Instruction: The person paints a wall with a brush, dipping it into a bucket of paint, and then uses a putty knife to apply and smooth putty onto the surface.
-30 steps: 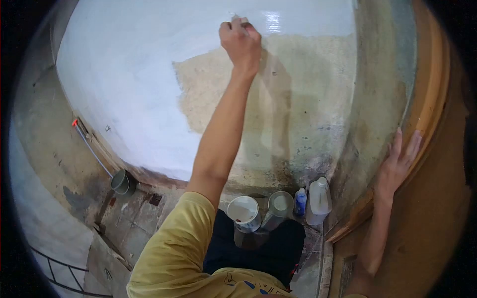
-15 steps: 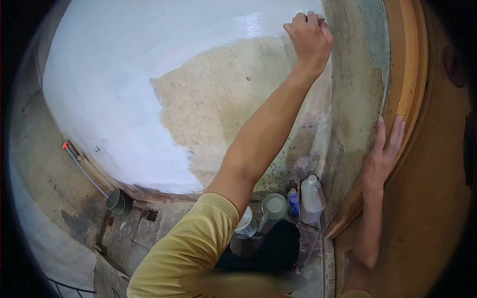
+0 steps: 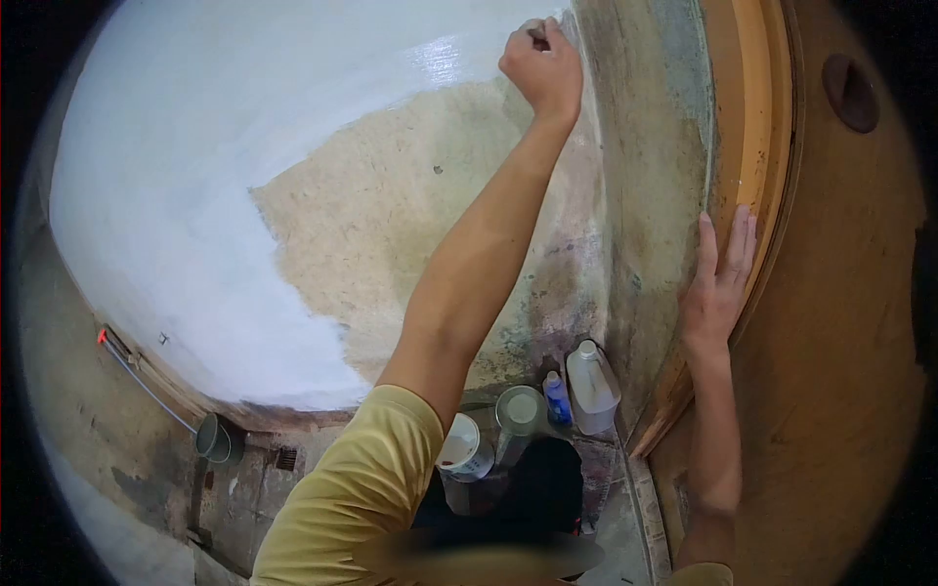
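My left hand is closed against the upper part of the wall, near its right corner. A small dark bit shows between its fingers; the rest of what it grips is hidden. Fresh white paint covers the wall's top and left side, with a wet, streaky shine left of the hand. Below lies a bare, stained beige patch with a ragged edge. My right hand rests with stretched fingers on the orange-brown door frame, holding nothing.
On the floor below stand a white tub, a round grey-green container, a small blue-purple bottle and a translucent jug. A dark bucket and an orange-tipped pole are at left. The brown door fills the right.
The whole view has shifted, so most things sit further left. My left hand stays high on the wall near the corner, its wrist slightly turned. My right hand remains on the frame.
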